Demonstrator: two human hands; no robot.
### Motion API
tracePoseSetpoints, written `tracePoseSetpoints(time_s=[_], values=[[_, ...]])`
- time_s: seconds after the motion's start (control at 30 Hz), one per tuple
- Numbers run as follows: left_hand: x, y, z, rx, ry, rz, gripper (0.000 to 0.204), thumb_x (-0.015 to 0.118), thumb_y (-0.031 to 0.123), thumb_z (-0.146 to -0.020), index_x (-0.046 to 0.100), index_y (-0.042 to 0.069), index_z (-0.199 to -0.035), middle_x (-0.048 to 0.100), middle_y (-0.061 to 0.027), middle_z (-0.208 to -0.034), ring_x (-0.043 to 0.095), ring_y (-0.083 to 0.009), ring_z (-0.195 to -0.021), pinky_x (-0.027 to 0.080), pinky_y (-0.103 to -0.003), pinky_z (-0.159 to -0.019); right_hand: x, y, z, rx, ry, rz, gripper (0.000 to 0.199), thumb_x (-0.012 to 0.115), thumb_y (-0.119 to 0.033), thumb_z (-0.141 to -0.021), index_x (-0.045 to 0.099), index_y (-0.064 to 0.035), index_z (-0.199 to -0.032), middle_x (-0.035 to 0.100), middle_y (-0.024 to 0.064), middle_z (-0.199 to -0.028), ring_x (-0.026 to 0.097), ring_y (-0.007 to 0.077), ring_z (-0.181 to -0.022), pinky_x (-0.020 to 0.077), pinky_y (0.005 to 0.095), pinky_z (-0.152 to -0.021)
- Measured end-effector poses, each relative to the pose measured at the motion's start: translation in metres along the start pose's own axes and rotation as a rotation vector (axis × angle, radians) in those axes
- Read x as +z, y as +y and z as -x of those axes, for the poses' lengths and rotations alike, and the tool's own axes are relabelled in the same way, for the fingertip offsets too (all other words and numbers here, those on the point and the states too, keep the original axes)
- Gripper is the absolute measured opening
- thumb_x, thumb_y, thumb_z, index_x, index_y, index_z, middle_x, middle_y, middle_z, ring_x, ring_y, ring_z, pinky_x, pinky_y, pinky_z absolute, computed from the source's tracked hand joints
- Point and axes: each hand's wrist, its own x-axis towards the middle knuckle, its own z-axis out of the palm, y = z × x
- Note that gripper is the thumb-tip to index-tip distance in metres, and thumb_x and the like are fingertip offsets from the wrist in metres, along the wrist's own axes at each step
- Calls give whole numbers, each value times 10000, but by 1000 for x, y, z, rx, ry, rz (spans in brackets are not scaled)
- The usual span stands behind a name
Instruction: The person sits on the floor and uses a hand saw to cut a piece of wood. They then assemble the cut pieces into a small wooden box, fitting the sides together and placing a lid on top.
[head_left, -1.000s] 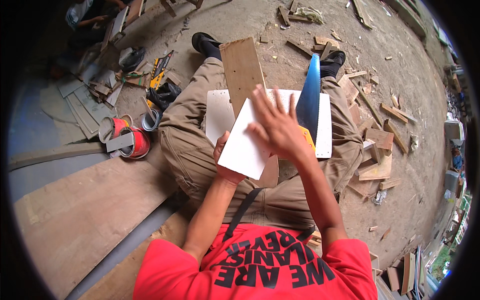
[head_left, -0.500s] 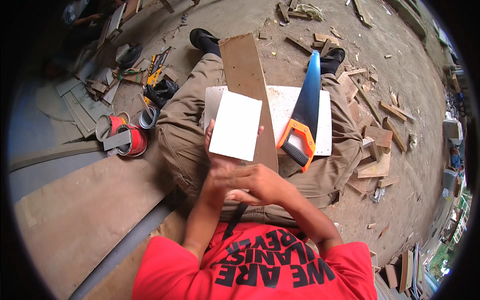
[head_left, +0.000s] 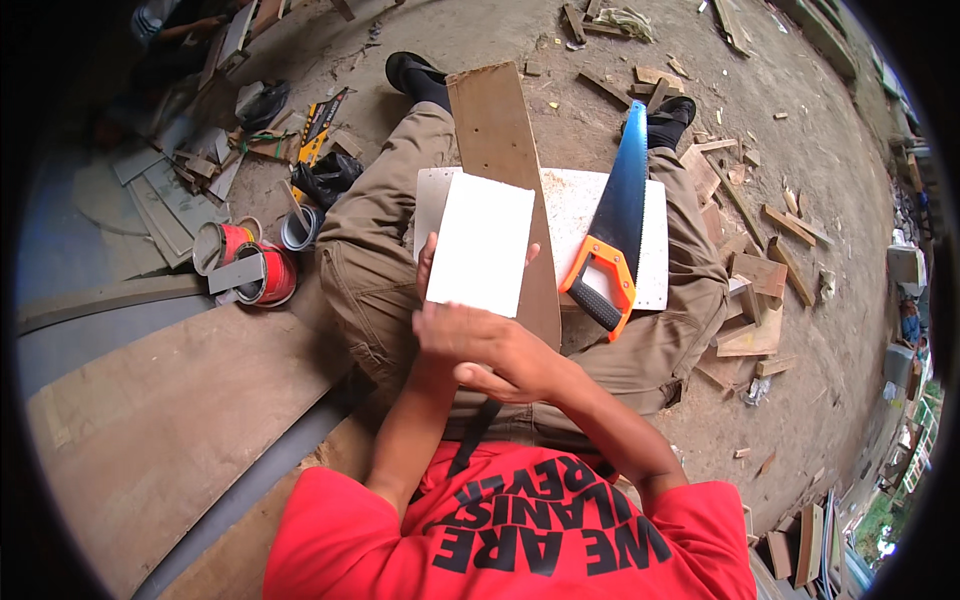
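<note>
My left hand is closed on a blank white rectangular panel, its fingertips showing at both long edges. The palm is hidden beneath the panel. My right hand crosses over my left wrist by the panel's near edge, its fingers stretched out and slightly blurred, its thumb apart. Under the panel, a long brown board slopes away between my legs. To the right, a handsaw with a blue blade and an orange and black handle lies on a speckled white board across my lap.
Scrap wood litters the ground to the right. On the left stand red paint cans, a black plastic bag and a yellow-and-black saw. A large brown sheet lies at the near left. Another person's arm shows at the far left.
My right hand has slid a little away from me, from the left wrist up to the panel's near edge. The panel has shifted slightly to the right; the saw stays on the board.
</note>
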Motion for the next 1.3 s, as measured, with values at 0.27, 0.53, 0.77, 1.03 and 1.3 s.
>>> tracePoseSetpoints(time_s=[0.27,0.53,0.77,1.03,1.3], values=[[-25,18,-4,-9,-144,124,530,490,280,-952,444,-4,-1397,560,-186,-1333,548,-303,-1228,401,-478,-1065,-29,17,-2,491,1105,10,277,593,-223,-990,645,47,-1022,678,67,-823,631,119,-728,530,282,-704],[20,8,-8,226,155,-605,612,535,67,-868,385,-2,-1457,569,-149,-1344,579,-229,-1195,447,-362,-1038,-41,42,38,755,817,-411,326,569,-240,-1013,614,47,-1163,682,49,-951,618,87,-855,501,265,-797],[-3,24,-18,464,349,-1116,366,536,53,-936,532,-62,-1284,601,-137,-1295,554,-194,-1219,446,-320,-1024,-48,50,44,644,1106,-390,285,560,-232,-1020,606,18,-1150,659,21,-1015,576,56,-902,456,227,-833],[-22,11,-26,173,520,-1016,402,544,176,-975,492,-20,-1322,550,-102,-1324,497,-169,-1218,370,-324,-1047,-67,51,61,545,1250,-364,261,546,-221,-1025,552,-9,-1176,640,58,-1045,603,87,-919,497,242,-809],[-55,-9,-22,166,576,-870,430,505,346,-1021,520,-17,-1250,589,-109,-1210,561,-198,-1104,443,-329,-963,-17,76,55,811,704,-29,438,708,-177,-913,436,23,-1191,624,158,-1103,622,192,-1017,514,324,-858]])
